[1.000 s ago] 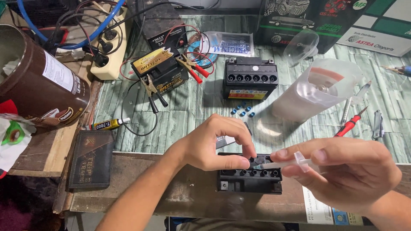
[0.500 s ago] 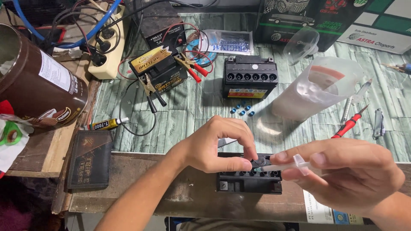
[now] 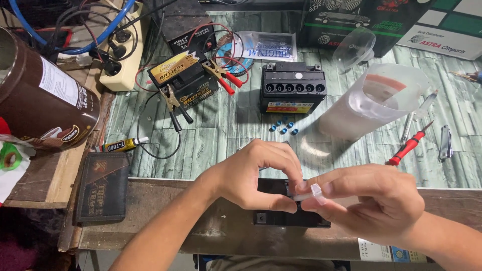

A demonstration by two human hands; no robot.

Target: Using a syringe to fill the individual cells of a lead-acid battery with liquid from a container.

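Right at the middle, the right hand (image 3: 371,200) has its fingers (image 3: 326,189) pinched on a small clear syringe (image 3: 307,194), whose tip points left toward the left hand (image 3: 256,175). The left hand's fingers (image 3: 281,205) are curled together, thumb tip touching the syringe's front end, over the top of a black motorcycle battery (image 3: 286,218) that sits at the near edge of the table (image 3: 226,130); both hands hide most of the battery's top. Just beyond the hands, a few small blue caps (image 3: 282,128) lie on the table in front of a second black battery (image 3: 292,90) with a row of open fill holes. To its left stands a black and yellow battery (image 3: 185,80) with red and black clamps (image 3: 227,83) clipped on. To the right, a clear plastic jug (image 3: 376,103) lies tilted, near a red screwdriver (image 3: 407,145) and another syringe (image 3: 424,108). Far left are a brown tin (image 3: 40,100), a yellow glue tube (image 3: 120,145) and a dark wallet (image 3: 103,185).
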